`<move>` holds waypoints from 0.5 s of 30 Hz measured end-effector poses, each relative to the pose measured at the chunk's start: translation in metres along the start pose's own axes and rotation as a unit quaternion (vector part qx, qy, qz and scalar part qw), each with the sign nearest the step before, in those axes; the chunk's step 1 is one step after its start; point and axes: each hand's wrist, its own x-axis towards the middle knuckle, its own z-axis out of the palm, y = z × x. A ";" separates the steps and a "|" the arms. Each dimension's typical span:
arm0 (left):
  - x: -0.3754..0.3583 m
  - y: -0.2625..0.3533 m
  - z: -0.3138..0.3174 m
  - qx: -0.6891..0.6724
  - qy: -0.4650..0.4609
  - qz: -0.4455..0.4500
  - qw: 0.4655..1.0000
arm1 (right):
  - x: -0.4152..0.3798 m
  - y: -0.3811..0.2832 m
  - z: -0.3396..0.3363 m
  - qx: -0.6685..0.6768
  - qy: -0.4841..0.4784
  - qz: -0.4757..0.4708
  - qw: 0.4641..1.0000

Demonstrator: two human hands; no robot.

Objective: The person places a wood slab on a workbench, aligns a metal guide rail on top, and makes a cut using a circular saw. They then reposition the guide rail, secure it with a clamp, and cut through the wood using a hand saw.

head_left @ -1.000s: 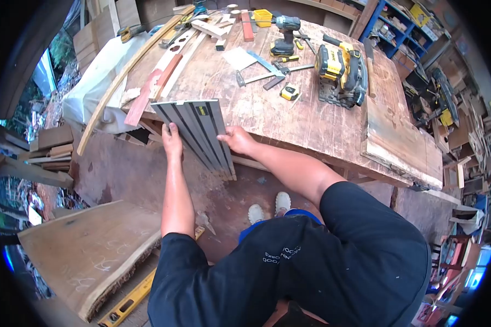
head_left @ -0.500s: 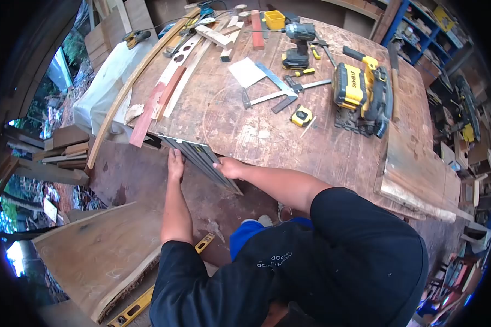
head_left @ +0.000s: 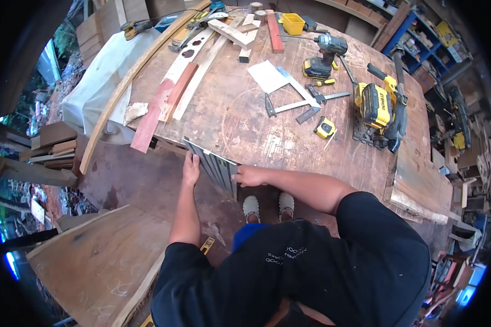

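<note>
A dark grey panel with lengthwise ribs and a pale top edge (head_left: 215,170) stands on edge, tilted, against the near side of the wooden worktable (head_left: 232,128). My left hand (head_left: 191,168) grips its left side, thumb near the top. At the opposite side, my right hand (head_left: 249,175) has its fingers closed on the panel's edge. The lower part of the panel hangs below the tabletop, over the floor in front of my shoes (head_left: 251,206).
On the table are a drill (head_left: 324,54), a cordless jigsaw-like yellow tool (head_left: 377,106), a tape measure (head_left: 325,128), a square (head_left: 308,103) and wood strips (head_left: 177,92). A large slab (head_left: 101,261) leans at lower left; another (head_left: 423,174) lies at right.
The panel has shifted right along the table edge and turned, its ribbed face now showing more toward me. Both hands moved with it. The view has swung, and my shoes now show fully.
</note>
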 end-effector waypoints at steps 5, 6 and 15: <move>-0.006 0.050 -0.005 0.050 0.059 0.019 0.997 | 0.012 0.027 -0.129 -0.310 0.296 -0.060 0.901; -0.002 0.040 -0.006 -0.004 0.038 0.003 0.999 | -0.018 -0.022 -0.141 -0.045 0.425 0.060 0.902; -0.022 0.059 -0.031 -0.039 0.001 -0.047 0.998 | -0.008 0.092 -0.294 -0.429 0.460 0.096 0.771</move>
